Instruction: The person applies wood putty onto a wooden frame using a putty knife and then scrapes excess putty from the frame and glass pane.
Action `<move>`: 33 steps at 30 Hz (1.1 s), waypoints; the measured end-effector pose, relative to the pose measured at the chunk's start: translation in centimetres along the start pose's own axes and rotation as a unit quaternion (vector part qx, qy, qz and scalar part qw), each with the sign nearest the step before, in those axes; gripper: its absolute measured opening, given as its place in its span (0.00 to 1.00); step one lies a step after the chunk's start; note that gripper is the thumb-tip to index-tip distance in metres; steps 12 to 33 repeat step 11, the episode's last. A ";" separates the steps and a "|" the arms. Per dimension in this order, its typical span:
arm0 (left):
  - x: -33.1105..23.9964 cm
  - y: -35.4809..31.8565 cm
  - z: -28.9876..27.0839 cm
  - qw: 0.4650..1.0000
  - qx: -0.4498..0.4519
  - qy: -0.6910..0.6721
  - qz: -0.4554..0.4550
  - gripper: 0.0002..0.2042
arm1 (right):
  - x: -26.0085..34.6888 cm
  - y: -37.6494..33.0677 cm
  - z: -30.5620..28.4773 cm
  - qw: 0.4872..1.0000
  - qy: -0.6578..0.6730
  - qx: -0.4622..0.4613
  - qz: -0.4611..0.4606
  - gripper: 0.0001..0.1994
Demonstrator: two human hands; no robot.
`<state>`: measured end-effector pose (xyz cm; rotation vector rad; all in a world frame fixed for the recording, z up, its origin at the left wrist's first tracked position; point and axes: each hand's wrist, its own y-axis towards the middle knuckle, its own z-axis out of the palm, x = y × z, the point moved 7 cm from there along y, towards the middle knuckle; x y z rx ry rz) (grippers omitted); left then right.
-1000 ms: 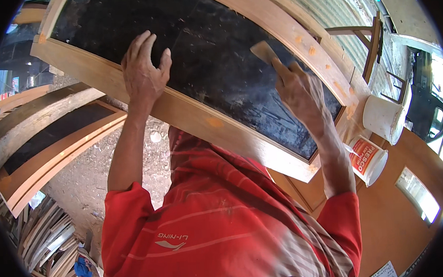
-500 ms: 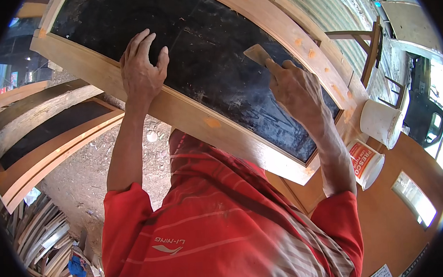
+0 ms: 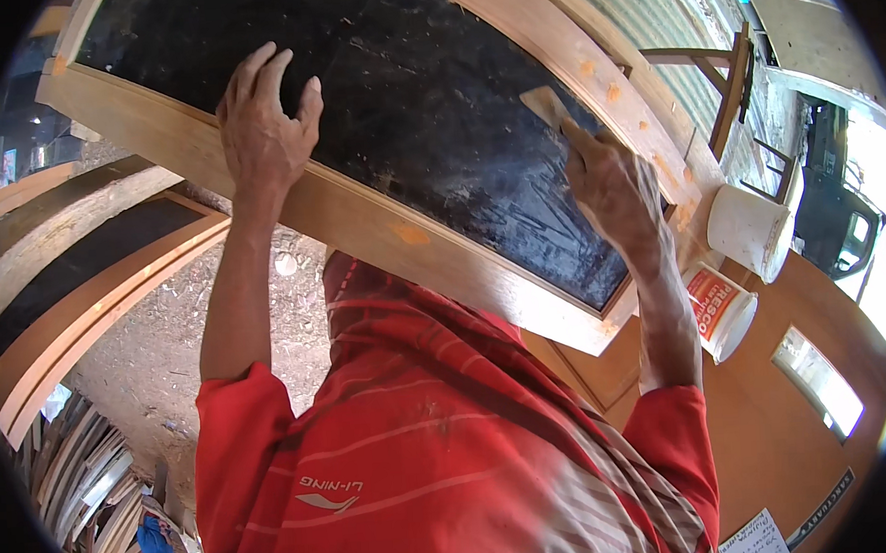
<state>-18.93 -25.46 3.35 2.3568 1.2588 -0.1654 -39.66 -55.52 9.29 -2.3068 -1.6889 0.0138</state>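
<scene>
In front of me lies a wooden frame around a dark, smudged panel, with orange filler patches on the wood. My left hand rests over the near rail, fingers spread toward the panel and holding nothing. My right hand is closed round a putty knife. Its flat, pale blade reaches the panel's far side, close to the inner edge of the far rail; whether it touches is hard to tell. The handle is mostly hidden in my fingers. Pale streaks mark the panel near my right hand.
Two white buckets stand to the right: a plain one and one with a red label, on a brown board. Another framed dark panel is at left. Stacked wood strips lie lower left; corrugated metal is behind.
The putty knife in my right hand has moved slightly right, nearer the far rail. My left hand stays spread over the near rail. The whole view has shifted a little.
</scene>
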 end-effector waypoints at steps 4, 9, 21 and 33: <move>0.3 -0.6 0.7 0.999 -0.005 -0.035 -0.004 0.21 | -0.4 -1.3 -0.3 1.000 0.005 -0.003 -0.018 0.19; 0.6 -0.9 0.7 1.000 -0.008 -0.029 -0.010 0.21 | -0.6 0.1 0.7 0.999 -0.032 0.015 0.001 0.24; 1.1 -1.1 0.5 0.999 -0.010 -0.037 -0.016 0.20 | 0.6 -0.3 0.3 0.999 -0.034 0.042 -0.005 0.24; 1.1 -1.1 0.5 0.999 -0.010 -0.037 -0.016 0.20 | 0.6 -0.3 0.3 0.999 -0.034 0.042 -0.005 0.24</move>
